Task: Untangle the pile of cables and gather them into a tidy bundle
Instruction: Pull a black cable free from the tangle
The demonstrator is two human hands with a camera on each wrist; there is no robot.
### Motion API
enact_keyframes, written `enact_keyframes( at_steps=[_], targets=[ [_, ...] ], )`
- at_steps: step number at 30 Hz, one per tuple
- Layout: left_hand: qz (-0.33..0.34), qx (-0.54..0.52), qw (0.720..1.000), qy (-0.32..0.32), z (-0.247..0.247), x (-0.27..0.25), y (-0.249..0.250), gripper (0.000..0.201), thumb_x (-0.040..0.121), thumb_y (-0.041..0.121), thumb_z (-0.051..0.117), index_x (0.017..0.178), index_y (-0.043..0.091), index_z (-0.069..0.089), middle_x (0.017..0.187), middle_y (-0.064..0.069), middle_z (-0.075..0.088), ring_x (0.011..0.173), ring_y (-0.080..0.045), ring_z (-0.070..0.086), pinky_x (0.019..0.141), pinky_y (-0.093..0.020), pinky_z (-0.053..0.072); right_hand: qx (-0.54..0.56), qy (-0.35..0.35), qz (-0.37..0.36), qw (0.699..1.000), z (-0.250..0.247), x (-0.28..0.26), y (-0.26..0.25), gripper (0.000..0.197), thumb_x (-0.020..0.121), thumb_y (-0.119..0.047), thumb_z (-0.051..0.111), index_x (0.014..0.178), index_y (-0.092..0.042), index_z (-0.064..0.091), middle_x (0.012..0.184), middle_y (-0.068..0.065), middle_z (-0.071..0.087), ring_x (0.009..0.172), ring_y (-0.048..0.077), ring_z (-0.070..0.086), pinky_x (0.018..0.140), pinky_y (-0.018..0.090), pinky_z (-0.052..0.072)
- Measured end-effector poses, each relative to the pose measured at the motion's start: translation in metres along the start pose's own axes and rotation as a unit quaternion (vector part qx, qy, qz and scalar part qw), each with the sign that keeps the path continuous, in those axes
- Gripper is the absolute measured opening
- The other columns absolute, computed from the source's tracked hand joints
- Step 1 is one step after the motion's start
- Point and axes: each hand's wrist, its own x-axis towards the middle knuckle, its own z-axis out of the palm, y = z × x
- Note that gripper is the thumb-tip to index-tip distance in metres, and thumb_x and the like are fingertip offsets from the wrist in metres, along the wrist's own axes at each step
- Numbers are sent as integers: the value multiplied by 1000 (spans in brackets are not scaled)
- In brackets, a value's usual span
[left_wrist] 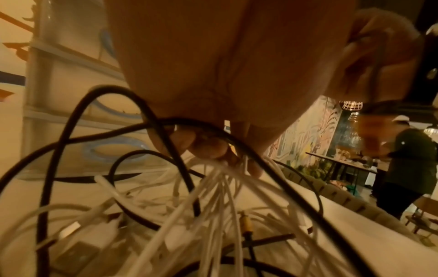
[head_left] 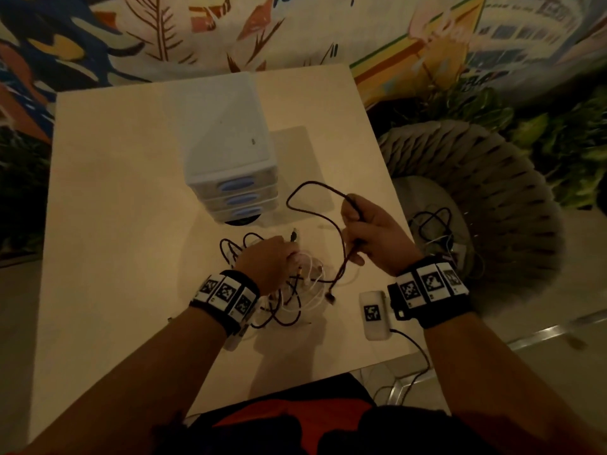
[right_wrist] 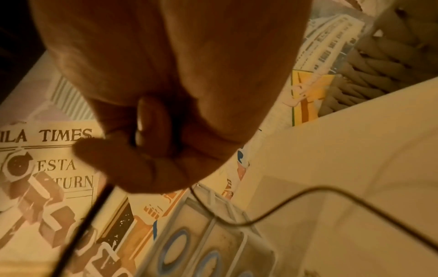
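1. Cables (head_left: 289,290), white and dark, lie tangled on the tabletop (head_left: 131,208) before the drawer unit (head_left: 230,165).
2. Our left hand (head_left: 266,261) pinches white strands in curled fingers (left_wrist: 208,148).
3. Our right hand (head_left: 371,231) grips a dark cable (head_left: 312,205), lifted clear of the tangle.

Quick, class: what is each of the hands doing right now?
Left hand: grips a bunch of thin white cables from the tangled pile.
Right hand: holds a thin dark braided cable.

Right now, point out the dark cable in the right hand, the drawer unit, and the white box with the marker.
dark cable (head_left: 297,191), head view, raised loop.
drawer unit (head_left: 226,133), head view, top.
white box (head_left: 374,328), head view, lower face.
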Motion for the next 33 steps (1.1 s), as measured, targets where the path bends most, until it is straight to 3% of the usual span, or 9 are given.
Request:
enact_keyframes(
  at_steps=[6,9,11,14,16,18,22,28,33],
  targets=[
    [-17,-43,997,57,-11,-11,-12,23,105,30,39,106,15,58,99,-4,55,86,-28,56,76,-41,47,-287,235,36,928,-59,7,34,24,89,-5,59,89,-28,52,69,4,44,55,16,43,60,33,40],
    [-23,-60,994,88,-13,-16,-17,24,107,32,39,98,16,55,88,0,48,76,-24,48,72,-41,45,-265,288,109,914,-75,7,50,23,94,-17,68,112,-21,54,76,5,53,46,8,55,49,24,48],
    [-28,-70,993,88,-14,-19,-19,24,107,33,39,95,17,53,86,1,46,73,-22,45,70,-38,41,-205,277,138,929,-75,9,61,35,92,-20,73,118,-16,50,85,13,57,44,6,58,46,23,53],
    [-32,-92,990,100,-16,-23,-20,22,108,31,39,93,19,50,83,3,44,71,-19,41,69,-34,32,-138,249,153,946,-66,11,74,43,84,-18,82,110,-19,48,95,26,62,55,22,68,57,38,61],
    [-40,-102,988,109,-17,-26,-22,23,108,30,38,96,17,53,85,2,45,72,-18,40,69,-32,30,-110,252,149,950,-52,9,78,48,82,-17,84,106,-20,42,94,23,64,60,28,69,62,43,63],
    [-46,-99,988,109,-18,-26,-24,25,108,31,37,100,15,55,88,1,46,72,-17,40,69,-32,30,-151,272,152,938,-32,4,77,46,85,-35,80,104,-16,43,90,16,68,59,26,71,60,41,62],
    [-45,-100,988,107,-18,-26,-27,25,108,34,36,101,19,55,92,1,49,70,-13,42,69,-32,33,-203,191,213,936,13,-8,79,51,87,-66,62,94,-16,65,80,2,75,60,21,73,52,30,52],
    [-31,-91,989,110,-15,-27,-31,26,107,37,38,108,22,59,101,-1,57,77,-18,48,72,-35,43,-146,173,158,961,31,15,96,19,96,-34,67,90,-15,66,80,3,72,65,13,71,60,32,55],
    [-87,-110,965,224,-21,-26,-31,27,103,33,53,124,18,61,122,-8,56,89,-28,62,72,-37,49,9,144,183,972,33,12,92,13,98,-24,64,98,-11,70,88,5,76,82,16,73,71,27,56]
  ],
)
